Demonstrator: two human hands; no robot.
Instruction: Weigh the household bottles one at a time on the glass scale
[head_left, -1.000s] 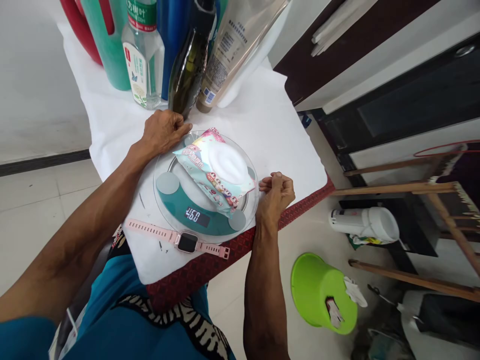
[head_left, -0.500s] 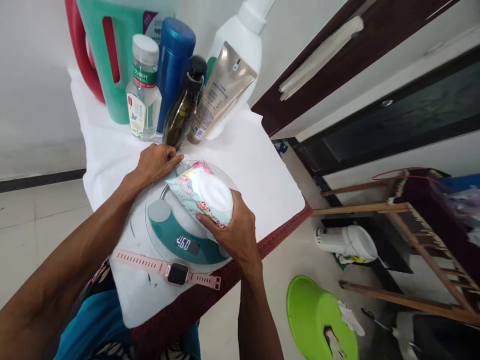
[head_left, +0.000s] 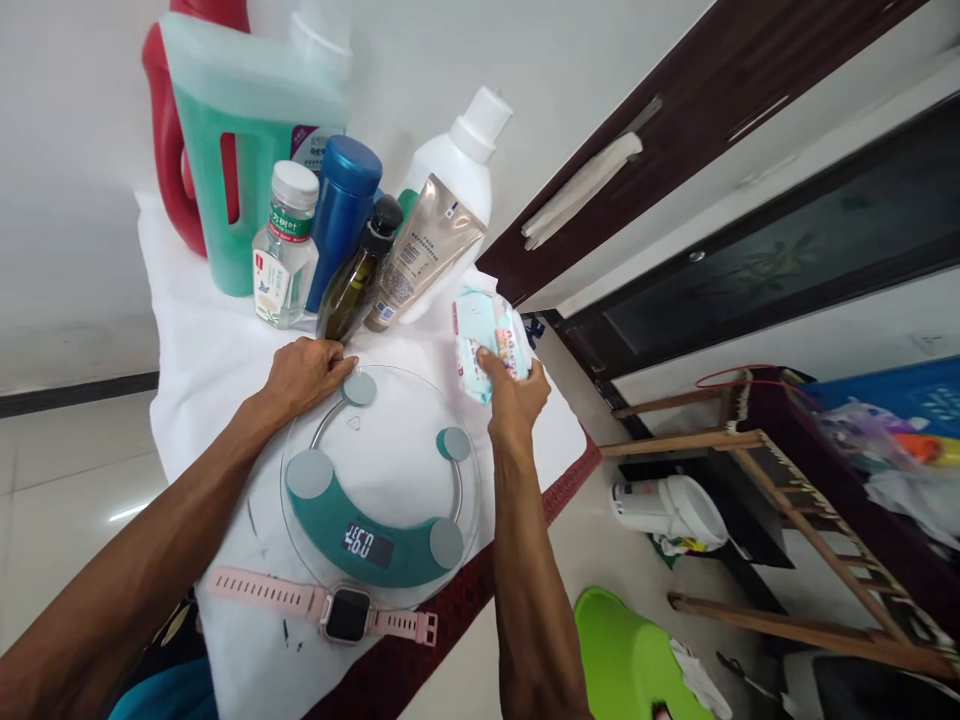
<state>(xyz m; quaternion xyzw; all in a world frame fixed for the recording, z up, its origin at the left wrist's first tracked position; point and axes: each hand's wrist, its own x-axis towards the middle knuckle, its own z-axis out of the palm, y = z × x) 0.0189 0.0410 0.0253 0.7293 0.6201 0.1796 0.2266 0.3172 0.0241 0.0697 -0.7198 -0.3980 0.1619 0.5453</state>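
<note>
A soft pack of wet wipes (head_left: 474, 325), pale turquoise with a white lid side, is gripped in my right hand (head_left: 516, 395) at the right of the cloth, thumb across its face. My left hand (head_left: 306, 374) rests on the cloth with its fingers curled together, against the upper left edge of the scale and just below the dark pump bottle (head_left: 351, 290). Between my hands lies a round glass scale (head_left: 420, 550) with a teal band, grey pads and a lit display (head_left: 367, 545). Nothing stands on it. A pink-strapped smartwatch (head_left: 348, 613) lies along its near edge.
Behind the scale stand a clear bottle (head_left: 285, 260), a blue bottle (head_left: 341, 200), a tan tube (head_left: 427, 250), a white bottle (head_left: 457, 160) and a green jug (head_left: 255, 110). Off the table's right side are a lime basin (head_left: 630, 660) and a wooden rack (head_left: 750, 440).
My right hand has lifted the wipes pack off the scale and carried it right and back toward the cloth's far right edge. My left hand stays by the scale. The view has tilted up slightly.
</note>
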